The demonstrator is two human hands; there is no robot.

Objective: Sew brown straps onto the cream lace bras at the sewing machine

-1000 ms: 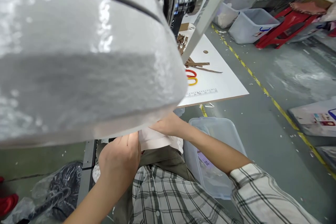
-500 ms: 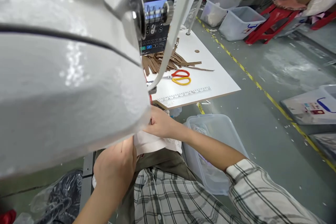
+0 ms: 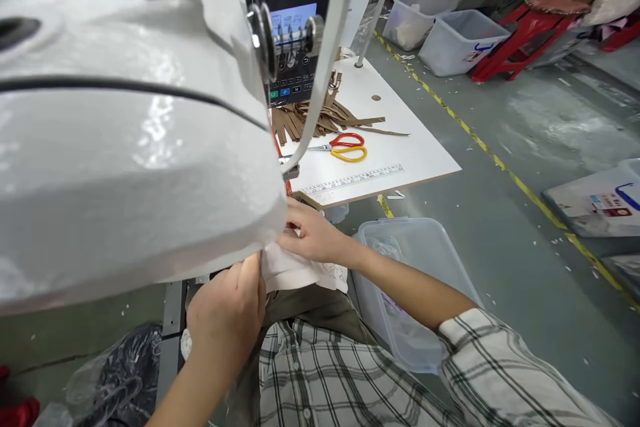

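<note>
A pale, whitish piece of fabric point(image 3: 290, 271) hangs over my lap, just under the front edge of the white sewing machine head point(image 3: 150, 207). My left hand point(image 3: 231, 300) is closed at the fabric's left side, thumb and fingers pinching it. On the other side, my right hand point(image 3: 314, 235) has curled fingers gripping the fabric's upper edge. The machine head hides some fingertips of both hands, along with the needle area and the far part of the cloth.
Scissors point(image 3: 349, 147) with red and yellow handles lie on the white tabletop point(image 3: 420, 153), near brown strips point(image 3: 320, 119) and a printed ruler scale point(image 3: 355, 179). The machine's control panel point(image 3: 300, 33) stands behind. A clear plastic bin point(image 3: 425, 240) sits on the floor at right.
The view has shifted slightly, showing more of the machine's top. My right fingers have loosened a little, and both hands remain at the fabric.
</note>
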